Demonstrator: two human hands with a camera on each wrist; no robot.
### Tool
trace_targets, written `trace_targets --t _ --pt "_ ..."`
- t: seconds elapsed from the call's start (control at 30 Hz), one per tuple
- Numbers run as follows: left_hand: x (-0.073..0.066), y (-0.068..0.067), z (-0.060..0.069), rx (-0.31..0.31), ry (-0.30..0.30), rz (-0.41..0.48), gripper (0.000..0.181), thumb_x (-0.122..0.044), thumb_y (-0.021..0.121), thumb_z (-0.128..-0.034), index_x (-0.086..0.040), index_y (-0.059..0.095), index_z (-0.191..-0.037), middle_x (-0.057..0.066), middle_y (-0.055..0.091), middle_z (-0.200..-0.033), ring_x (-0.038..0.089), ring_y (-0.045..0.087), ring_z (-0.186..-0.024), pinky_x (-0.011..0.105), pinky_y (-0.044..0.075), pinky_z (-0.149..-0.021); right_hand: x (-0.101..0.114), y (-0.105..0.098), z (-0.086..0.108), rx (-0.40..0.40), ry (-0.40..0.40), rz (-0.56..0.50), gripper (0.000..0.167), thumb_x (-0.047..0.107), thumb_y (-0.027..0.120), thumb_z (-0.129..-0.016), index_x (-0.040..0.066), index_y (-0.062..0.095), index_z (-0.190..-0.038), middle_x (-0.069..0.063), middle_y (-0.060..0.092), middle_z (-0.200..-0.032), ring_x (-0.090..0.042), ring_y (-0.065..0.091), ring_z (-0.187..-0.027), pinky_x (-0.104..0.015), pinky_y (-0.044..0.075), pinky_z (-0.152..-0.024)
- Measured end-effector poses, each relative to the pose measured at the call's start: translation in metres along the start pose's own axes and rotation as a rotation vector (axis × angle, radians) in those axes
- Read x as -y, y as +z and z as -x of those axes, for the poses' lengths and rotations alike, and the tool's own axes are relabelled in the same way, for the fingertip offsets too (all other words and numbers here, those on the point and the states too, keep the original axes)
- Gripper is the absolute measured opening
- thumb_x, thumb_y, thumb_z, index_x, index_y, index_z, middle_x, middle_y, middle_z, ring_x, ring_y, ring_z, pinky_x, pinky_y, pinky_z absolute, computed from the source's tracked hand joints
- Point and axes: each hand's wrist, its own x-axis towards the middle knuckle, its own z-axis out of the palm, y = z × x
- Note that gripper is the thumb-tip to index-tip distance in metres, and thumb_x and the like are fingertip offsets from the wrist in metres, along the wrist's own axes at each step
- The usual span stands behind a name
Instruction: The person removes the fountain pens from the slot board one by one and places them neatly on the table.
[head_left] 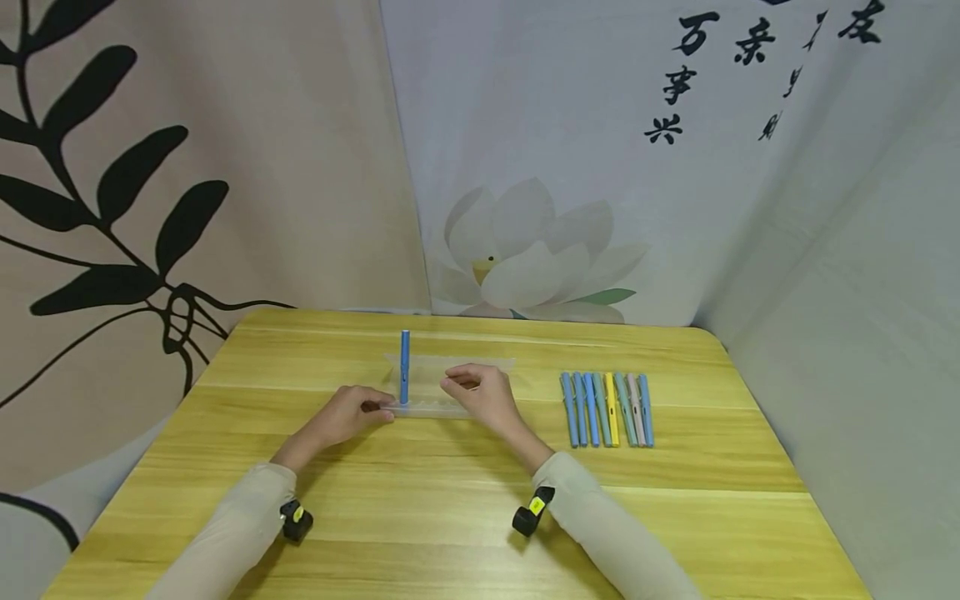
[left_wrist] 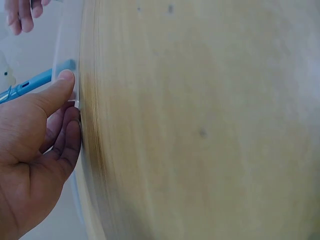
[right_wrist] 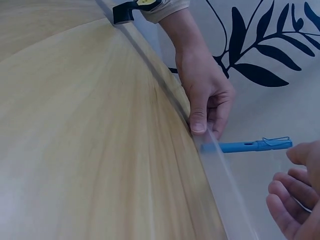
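A blue pen (head_left: 405, 368) with a clip stands upright at the left end of a clear plastic pen stand (head_left: 435, 410). My left hand (head_left: 356, 410) grips that end of the stand between thumb and fingers; in the left wrist view the thumb (left_wrist: 62, 87) presses its clear edge beside the pen's foot. Over the stand's right part hovers my right hand (head_left: 487, 398), holding nothing. Its thumb and fingers (right_wrist: 290, 195) are loosely bent and apart, a short way from the pen's upper end in the right wrist view.
To the right, a row of several pens lies side by side on the wooden table (head_left: 465, 508): blue ones, greenish ones, a yellow pen (head_left: 612, 408) and a pale pinkish pen (head_left: 636, 408). Behind the table hangs a printed curtain (head_left: 555, 125).
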Motion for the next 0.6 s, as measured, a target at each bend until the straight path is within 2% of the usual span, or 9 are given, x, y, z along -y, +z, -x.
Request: trace_targets --t 0.6 --pt "-0.002 -0.002 0.001 0.000 0.021 -0.004 0.029 -0.018 0.072 -0.0966 -0.001 0.075 -0.120 0.005 0.076 -0.105 0.012 0.068 -0.088 0.030 0.057 -0.078 0.004 0.036 -0.021 0.036 0.037 -0.003 0.029 0.022 0.073 -0.097 0.001 0.075 -0.118 -0.004 0.078 -0.106 -0.014 0.072 -0.092 -0.025 0.058 -0.077"
